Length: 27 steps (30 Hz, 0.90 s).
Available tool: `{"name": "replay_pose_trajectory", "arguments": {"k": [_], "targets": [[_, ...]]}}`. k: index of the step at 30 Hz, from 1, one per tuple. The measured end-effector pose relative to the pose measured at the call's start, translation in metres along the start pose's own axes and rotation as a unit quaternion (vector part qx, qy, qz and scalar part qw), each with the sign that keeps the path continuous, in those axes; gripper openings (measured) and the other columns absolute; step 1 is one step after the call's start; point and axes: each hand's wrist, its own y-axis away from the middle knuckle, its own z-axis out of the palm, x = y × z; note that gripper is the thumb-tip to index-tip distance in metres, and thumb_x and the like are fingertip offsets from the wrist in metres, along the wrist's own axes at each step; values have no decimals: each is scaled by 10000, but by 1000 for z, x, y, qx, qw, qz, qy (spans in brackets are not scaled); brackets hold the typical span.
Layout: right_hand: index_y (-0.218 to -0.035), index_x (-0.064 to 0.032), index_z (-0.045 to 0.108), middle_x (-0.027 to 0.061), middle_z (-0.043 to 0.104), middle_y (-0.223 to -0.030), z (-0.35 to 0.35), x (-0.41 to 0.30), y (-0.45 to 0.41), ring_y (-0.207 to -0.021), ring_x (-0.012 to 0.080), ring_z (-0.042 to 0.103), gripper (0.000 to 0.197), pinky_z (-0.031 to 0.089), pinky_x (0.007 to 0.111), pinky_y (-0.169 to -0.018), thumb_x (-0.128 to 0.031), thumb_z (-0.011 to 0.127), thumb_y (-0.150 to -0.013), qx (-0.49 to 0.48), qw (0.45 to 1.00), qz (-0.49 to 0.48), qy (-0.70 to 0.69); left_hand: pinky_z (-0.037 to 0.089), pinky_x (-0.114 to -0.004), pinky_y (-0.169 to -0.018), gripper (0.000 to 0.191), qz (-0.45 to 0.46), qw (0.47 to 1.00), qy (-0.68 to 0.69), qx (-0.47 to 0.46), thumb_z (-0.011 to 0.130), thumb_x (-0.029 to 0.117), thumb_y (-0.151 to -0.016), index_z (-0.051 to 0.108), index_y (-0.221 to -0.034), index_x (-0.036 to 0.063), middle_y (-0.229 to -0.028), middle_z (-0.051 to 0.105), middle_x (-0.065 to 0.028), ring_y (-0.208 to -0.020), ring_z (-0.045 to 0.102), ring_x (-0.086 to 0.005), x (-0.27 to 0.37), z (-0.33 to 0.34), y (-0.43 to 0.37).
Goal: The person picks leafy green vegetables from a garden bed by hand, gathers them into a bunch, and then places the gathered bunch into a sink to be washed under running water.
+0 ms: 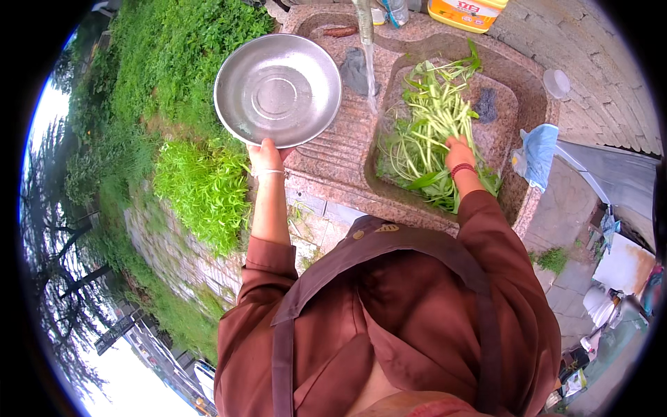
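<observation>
A round stainless steel basin [276, 94] is held by its near rim in my left hand [267, 154], thumb on top. It is tilted so its bare inside faces me, over the left end of a stone sink [333, 180]. My right hand [459, 154] grips a bunch of leafy green vegetables [440, 112] with long pale stems, in the sink's right-hand bowl. More leaves and stems lie in the bowl below that hand. Water [370, 78] runs from the tap [364, 23] onto the ribbed drainboard between the basin and the greens.
A grey cloth [355, 71] lies by the stream, with a reddish-brown object [340, 32] behind it. An orange detergent jug [465, 13] stands at the back. Dark scouring material [486, 105] rests in the bowl. A blue cloth [540, 155] hangs over the right rim, near a clear plastic cup [556, 83].
</observation>
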Motion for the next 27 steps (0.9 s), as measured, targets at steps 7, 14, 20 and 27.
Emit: {"name": "replay_pose_trajectory", "arguments": {"k": [7, 14, 20, 27], "targets": [[-1147, -211, 512, 51, 216, -1422, 38, -29, 44, -1199, 337, 381, 494, 374, 361, -969, 80, 445, -754, -120, 964, -153, 183, 579, -463, -571, 542, 31, 999, -15, 5, 338, -58, -709, 251, -1240, 5, -1113, 428, -277, -865, 571, -415, -5, 23, -32], [-1173, -251, 508, 15, 205, -1427, -21, 2, 6, -1115, 266, 468, 581, 421, 326, -914, 109, 475, -718, -85, 995, 52, 14, 571, -479, -606, 524, 11, 998, -34, -44, 339, -63, -730, 288, -1239, 48, -1104, 459, -246, -849, 580, -402, 7, 53, -74], [-1200, -268, 500, 10, 187, -1432, 17, -14, 25, -1186, 254, 405, 576, 390, 311, -955, 59, 472, -727, -111, 986, -109, 55, 556, -487, -625, 481, -27, 999, 9, -43, 388, -11, -777, 264, -1240, 20, -1129, 438, -246, -899, 558, -409, -13, 64, -95], [-1180, -266, 511, 149, 177, -1418, -10, -3, 11, -1250, 317, 311, 500, 348, 329, -986, -85, 632, -731, -19, 963, -190, -189, 546, -416, -609, 675, -100, 994, 31, 12, 598, 134, -795, 141, -1279, 22, -1141, 438, -206, -851, 572, -332, -34, 61, -86]]}}
